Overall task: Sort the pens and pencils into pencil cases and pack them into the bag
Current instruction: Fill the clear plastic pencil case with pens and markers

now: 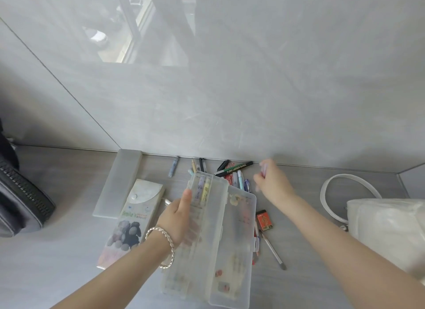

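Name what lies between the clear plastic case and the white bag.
Head view: between the clear case and white bag lie a small orange 2B box and a silver pen on the counter.

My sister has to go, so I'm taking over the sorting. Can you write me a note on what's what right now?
Left hand grips the open clear case; two pens show inside it.
Right hand pinches what looks like a pen, blurred, beside the loose pile by the wall.
A pencil and other loose bits lie right of the case.
The Smile pouch and frosted case are shut.
The dark bag sits far left.
Left to do: sort the rest, close the cases, pack them.
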Demonstrator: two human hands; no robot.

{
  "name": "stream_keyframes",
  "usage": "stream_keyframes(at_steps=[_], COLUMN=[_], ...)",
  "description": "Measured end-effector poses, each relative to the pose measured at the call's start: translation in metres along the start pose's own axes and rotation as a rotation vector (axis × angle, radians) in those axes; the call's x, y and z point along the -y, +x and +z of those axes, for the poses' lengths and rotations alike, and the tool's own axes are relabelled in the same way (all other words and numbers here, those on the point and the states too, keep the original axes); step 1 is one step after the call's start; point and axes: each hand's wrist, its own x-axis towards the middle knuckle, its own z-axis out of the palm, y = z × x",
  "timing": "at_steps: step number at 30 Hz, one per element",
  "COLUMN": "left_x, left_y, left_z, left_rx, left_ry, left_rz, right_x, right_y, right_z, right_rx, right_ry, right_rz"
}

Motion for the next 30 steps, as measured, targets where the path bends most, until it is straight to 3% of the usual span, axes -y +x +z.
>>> stream_keyframes(at_steps=[3, 5, 9, 15, 23, 27, 30], left_x=[0.001, -0.001, -0.002, 0.002, 0.003, 0.003, -0.003], left_y=[-0.009, -0.017, -0.029, -0.051, -0.063, -0.06, -0.057], left_z=[0.006, 0.012, 0.018, 0.012, 0.013, 0.013, 0.009], left_rx=[0.03, 0.044, 0.059, 0.043, 0.021, 0.046, -0.063], left_ry=[0.001, 0.0, -0.022, 0.129, 0.209, -0.027, -0.213], left_rz=[0.008, 0.04, 0.105, 0.219, 0.23, 0.122, 0.072], right_x=[0.04, 0.06, 0.065, 0.06, 0.052, 0.055, 0.06], right_y=[-0.041, -0.068, -0.092, -0.1, -0.113, -0.119, -0.131], right_z=[-0.003, 0.004, 0.023, 0.026, 0.027, 0.02, 0.011], right_rx=[-0.012, 0.099, 0.094, 0.014, -0.084, -0.134, -0.016], right_ry=[0.509, 0.629, 0.28, 0.162, 0.367, 0.646, 0.845], right_rz=[-0.153, -0.219, -0.359, -0.426, -0.302, -0.248, -0.29])
